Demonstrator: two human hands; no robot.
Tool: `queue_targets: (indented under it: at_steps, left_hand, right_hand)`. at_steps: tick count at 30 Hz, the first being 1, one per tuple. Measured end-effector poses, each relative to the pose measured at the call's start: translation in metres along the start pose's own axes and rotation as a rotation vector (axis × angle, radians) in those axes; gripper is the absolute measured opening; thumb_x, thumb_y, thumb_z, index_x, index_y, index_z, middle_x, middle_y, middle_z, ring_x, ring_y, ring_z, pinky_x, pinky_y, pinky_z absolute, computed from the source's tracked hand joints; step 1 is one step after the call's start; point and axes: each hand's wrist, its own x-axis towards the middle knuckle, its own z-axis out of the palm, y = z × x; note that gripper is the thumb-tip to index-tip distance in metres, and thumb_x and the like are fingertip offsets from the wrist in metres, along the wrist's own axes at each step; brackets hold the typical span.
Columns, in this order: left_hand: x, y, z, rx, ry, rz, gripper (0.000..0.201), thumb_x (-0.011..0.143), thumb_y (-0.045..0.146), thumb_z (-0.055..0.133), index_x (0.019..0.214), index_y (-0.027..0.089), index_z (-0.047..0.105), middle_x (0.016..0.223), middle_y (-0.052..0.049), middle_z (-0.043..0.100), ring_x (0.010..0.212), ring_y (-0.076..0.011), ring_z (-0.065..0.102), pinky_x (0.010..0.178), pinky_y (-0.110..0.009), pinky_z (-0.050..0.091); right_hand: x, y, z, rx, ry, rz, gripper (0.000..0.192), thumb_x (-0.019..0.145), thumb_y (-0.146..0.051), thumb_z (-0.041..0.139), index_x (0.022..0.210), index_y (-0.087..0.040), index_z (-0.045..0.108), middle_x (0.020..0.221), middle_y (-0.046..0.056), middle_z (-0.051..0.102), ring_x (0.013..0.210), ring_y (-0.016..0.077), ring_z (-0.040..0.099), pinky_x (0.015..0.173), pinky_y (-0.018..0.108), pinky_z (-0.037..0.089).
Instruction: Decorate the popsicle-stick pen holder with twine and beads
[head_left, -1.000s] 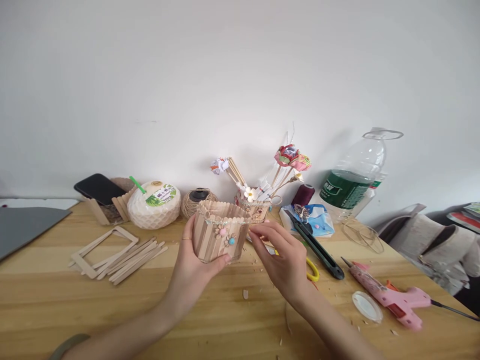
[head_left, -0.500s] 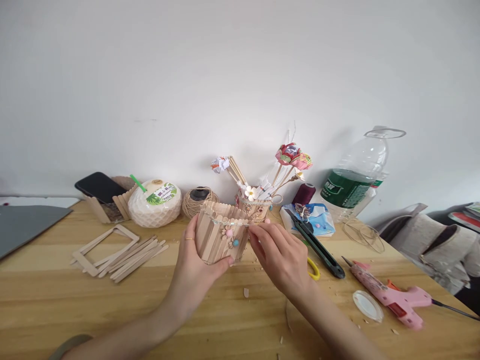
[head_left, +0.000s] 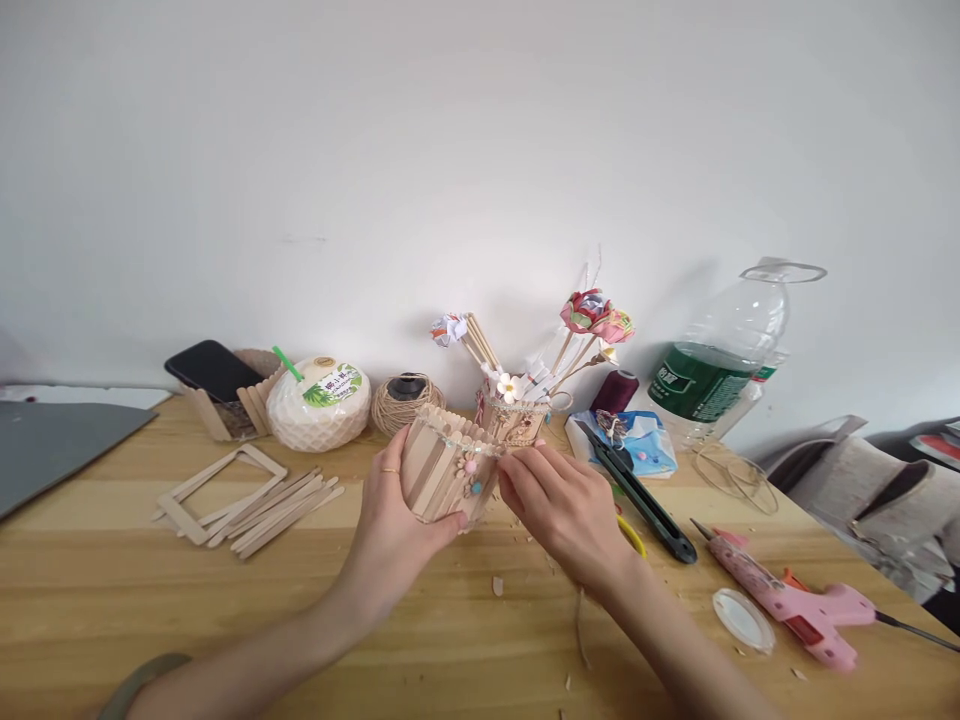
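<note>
A small holder made of craft sticks [head_left: 442, 468] is tilted above the table, with a trim along its scalloped rim and stick flowers with pink and blue pompoms on its side. My left hand [head_left: 397, 515] grips it from the left, thumb along the bottom edge and fingers behind. At the right end of the rim, the fingertips of my right hand [head_left: 562, 500] are pinched together; what they hold is hidden. A strand of twine [head_left: 580, 630] hangs below my right wrist, its upper end out of sight.
Craft sticks [head_left: 281, 510] and a stick frame [head_left: 199, 530] lie left. Behind stand a white coconut [head_left: 319, 415], a twine ball [head_left: 405, 405] and a flower holder [head_left: 517, 425]. Rightward are a utility knife [head_left: 641, 500], a pink glue gun [head_left: 799, 605] and a bottle [head_left: 705, 375].
The whole view has shifted slightly, so things appear a little further right. The holder is tipped a little more, and both hands keep their grip.
</note>
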Motion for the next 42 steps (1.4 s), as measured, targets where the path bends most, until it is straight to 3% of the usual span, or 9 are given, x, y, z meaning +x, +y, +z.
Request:
queue_targets:
  at_steps: [3,9,15,20,28,34,42]
  left_hand:
    - [0.000,-0.002,0.001,-0.019,-0.032,-0.012,0.090,0.060,0.021,0.072,0.136,0.023,0.025,0.136,-0.011,0.037,0.127,-0.0297,0.035,0.105,-0.046,0.028]
    - [0.000,0.004,0.002,-0.263,-0.131,-0.108,0.086,0.060,0.019,0.072,0.133,0.024,0.026,0.137,-0.011,0.041,0.124,-0.0285,0.042,0.103,-0.044,0.034]
    - [0.003,0.010,-0.005,-0.426,-0.121,-0.190,0.084,0.063,0.025,0.073,0.133,0.021,0.026,0.133,-0.011,0.048,0.120,-0.0268,0.047,0.097,-0.037,0.041]
    - [0.006,0.008,-0.008,-0.457,-0.109,-0.165,0.082,0.064,0.032,0.073,0.132,0.020,0.028,0.135,-0.012,0.046,0.121,-0.0272,0.046,0.100,-0.037,0.039]
    - [0.005,0.005,-0.007,-0.415,-0.089,-0.154,0.079,0.064,0.032,0.073,0.131,0.019,0.032,0.132,-0.012,0.050,0.119,-0.0261,0.049,0.100,-0.038,0.039]
    - [0.006,-0.002,-0.005,-0.319,-0.106,-0.230,0.077,0.067,0.032,0.071,0.130,0.018,0.030,0.132,-0.014,0.049,0.118,-0.0252,0.050,0.099,-0.037,0.039]
    - [0.000,-0.022,0.004,-0.241,-0.127,-0.246,0.079,0.067,0.035,0.069,0.130,0.017,0.025,0.132,-0.016,0.048,0.118,-0.0267,0.050,0.100,-0.041,0.037]
  right_hand:
    - [-0.001,0.002,0.003,0.043,0.009,0.036,0.018,0.086,-0.009,0.046,0.074,-0.018,0.056,0.062,0.002,0.060,0.056,0.0140,0.052,0.050,0.026,0.035]
    - [-0.006,0.006,0.008,0.191,0.094,0.184,0.017,0.079,-0.004,0.049,0.076,-0.020,0.053,0.068,0.002,0.061,0.062,0.0137,0.055,0.058,0.024,0.042]
    - [-0.008,0.016,0.009,0.448,0.209,0.487,0.015,0.077,-0.007,0.050,0.073,-0.022,0.050,0.069,0.000,0.056,0.063,0.0144,0.053,0.059,0.026,0.041]
    - [-0.006,0.019,0.001,0.821,0.224,0.761,0.005,0.084,-0.022,0.051,0.080,-0.021,0.049,0.077,0.001,0.054,0.071,0.0159,0.052,0.066,0.030,0.042]
    - [-0.002,0.011,0.005,1.543,0.103,1.024,0.025,0.075,-0.039,0.067,0.066,-0.018,0.058,0.064,0.000,0.058,0.061,0.0114,0.054,0.062,0.024,0.045]
    - [0.002,0.004,0.000,1.872,0.120,1.092,0.020,0.071,-0.034,0.072,0.067,-0.016,0.066,0.067,0.000,0.060,0.059,0.0074,0.054,0.060,0.019,0.046]
    - [0.002,-0.002,-0.002,2.018,0.130,1.073,0.010,0.069,-0.024,0.074,0.065,-0.016,0.069,0.064,-0.001,0.061,0.055,0.0054,0.053,0.056,0.016,0.045]
